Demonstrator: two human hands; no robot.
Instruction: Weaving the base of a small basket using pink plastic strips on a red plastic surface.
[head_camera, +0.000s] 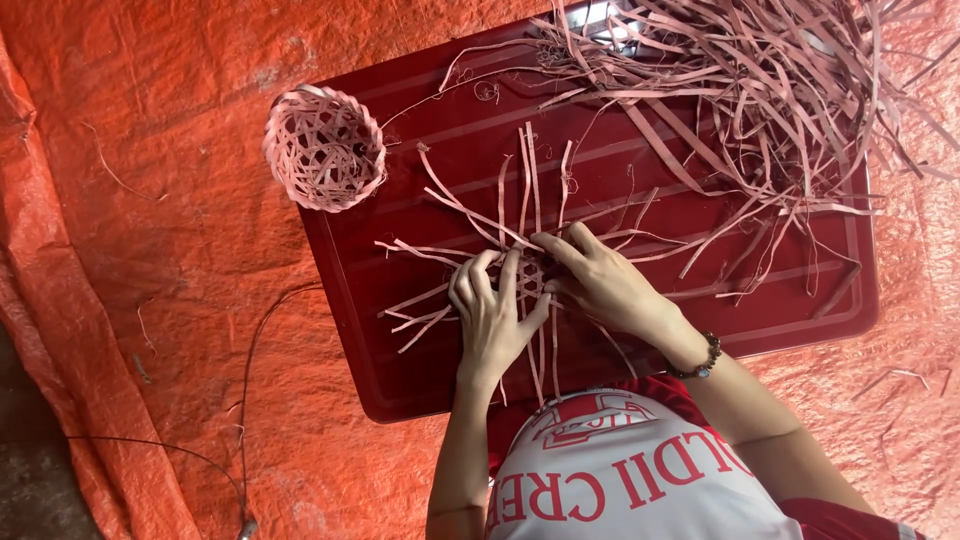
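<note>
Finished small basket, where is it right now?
Head view: the small woven basket sits on the upper-left corner of the dark red board, up and left of both hands, apart from the loose strip pile.

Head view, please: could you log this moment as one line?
left hand: pressing woven strips | right hand: pinching strips | surface: red tray | nearby: small woven basket, loose strip pile

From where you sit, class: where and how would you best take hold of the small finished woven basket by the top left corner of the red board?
Probably by the rim of the small woven basket. It lies tipped with its open mouth showing, so fingers can hook over the edge. Come from its left side, where only orange tarp lies; the right side faces the red board and the loose strips.
</note>
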